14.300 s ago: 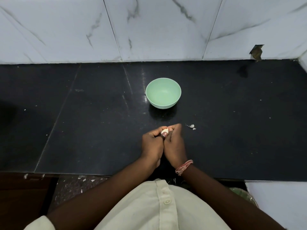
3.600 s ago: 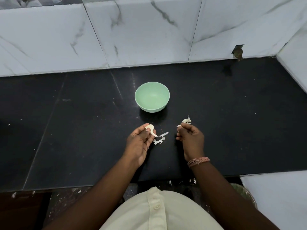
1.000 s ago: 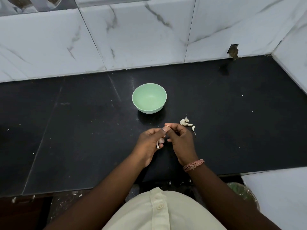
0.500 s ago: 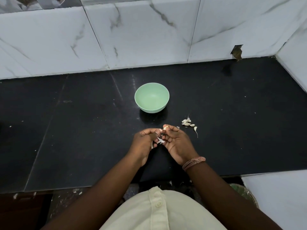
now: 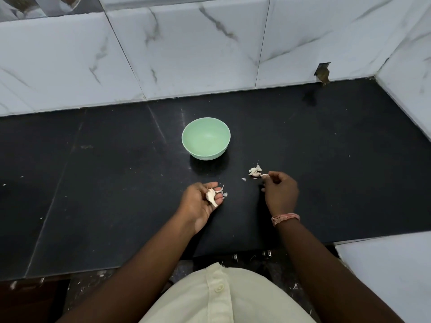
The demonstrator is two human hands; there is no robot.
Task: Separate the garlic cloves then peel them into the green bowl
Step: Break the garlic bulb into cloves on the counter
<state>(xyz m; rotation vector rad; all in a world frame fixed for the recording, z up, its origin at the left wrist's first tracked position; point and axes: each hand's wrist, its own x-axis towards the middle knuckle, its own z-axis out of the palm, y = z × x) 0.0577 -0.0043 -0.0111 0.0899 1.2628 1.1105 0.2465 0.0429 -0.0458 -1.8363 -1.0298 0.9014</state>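
Note:
The green bowl stands on the black counter with nothing in it. My left hand lies palm up below the bowl and cradles a garlic clove in its curled fingers, with bits of skin at the fingertips. My right hand is off to the right, fingers curled, pinching a piece of garlic skin beside a small pile of peels on the counter.
White marble tiles back the counter, and a side wall closes it on the right. A few skin flakes lie between my hands. The counter's front edge runs just below my forearms.
My hands were together working on the clove. They have parted: my right hand moved right to the peel pile with a piece of skin, and my left hand turned palm up with the clove.

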